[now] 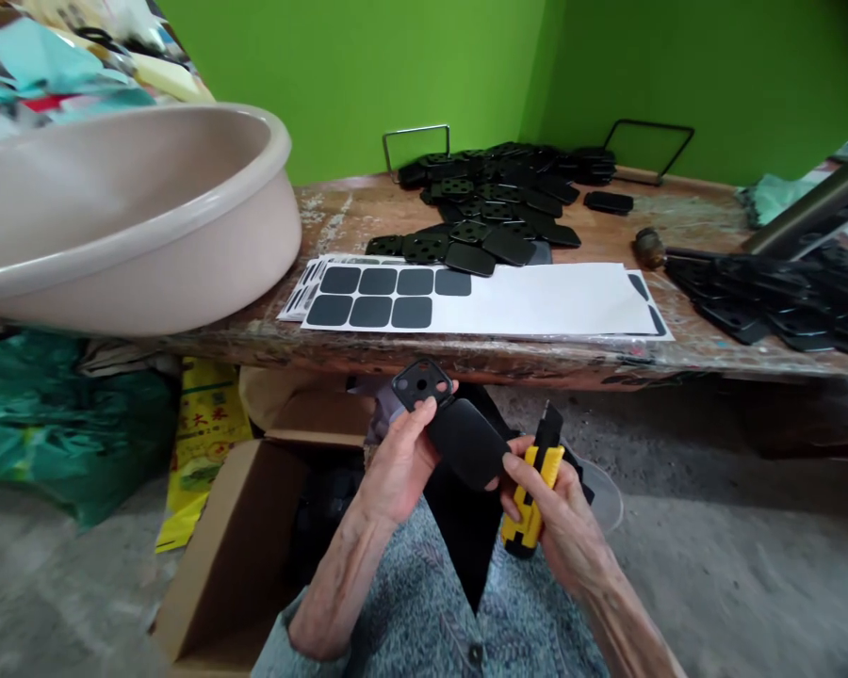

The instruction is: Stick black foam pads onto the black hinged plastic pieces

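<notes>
My left hand (402,461) grips a black plate with holes (422,384) between thumb and fingers. Against its lower right side lies a smooth black rounded piece (468,443); whether the two are joined I cannot tell. My right hand (562,508) pinches the far corner of the smooth piece and also holds a yellow utility knife (530,499), its black end pointing up. Just beyond my hands, at the bench edge, a white sheet (537,299) carries dark rounded-square stickers (415,282) on its left part.
Black plates (501,188) are heaped on the wooden bench (367,202), with more at the right (791,301) beside a hammer (651,249). A large beige basin (240,226) stands left. Below are an open cardboard box (212,546) and green bags (77,424).
</notes>
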Available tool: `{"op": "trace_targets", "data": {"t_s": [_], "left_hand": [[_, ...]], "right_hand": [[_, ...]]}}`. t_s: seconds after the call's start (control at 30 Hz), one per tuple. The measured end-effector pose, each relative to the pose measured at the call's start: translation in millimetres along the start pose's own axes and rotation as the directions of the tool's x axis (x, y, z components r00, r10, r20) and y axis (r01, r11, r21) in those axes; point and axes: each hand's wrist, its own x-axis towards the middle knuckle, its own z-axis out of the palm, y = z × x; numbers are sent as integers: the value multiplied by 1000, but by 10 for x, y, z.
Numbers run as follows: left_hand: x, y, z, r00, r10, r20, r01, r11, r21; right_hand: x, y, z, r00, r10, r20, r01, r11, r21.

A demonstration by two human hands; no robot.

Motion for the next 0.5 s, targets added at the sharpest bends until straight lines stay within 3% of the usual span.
{"op": "trace_targets", "data": {"t_s": [0.17, 0.4, 0.5], "left_hand": [[25, 38, -43, 1000, 12, 8, -13, 991, 135], [-99, -19, -28, 985, -6, 174, -28, 980, 195], [-138, -64, -56, 988, -51, 148, 12, 968, 249]], "right_hand": [[13, 33, 14, 998, 53, -23, -55, 994, -98], [13, 56, 136, 990, 14, -142, -6, 999, 53], [8, 65, 123, 990, 10, -141, -5, 999, 39]]}}
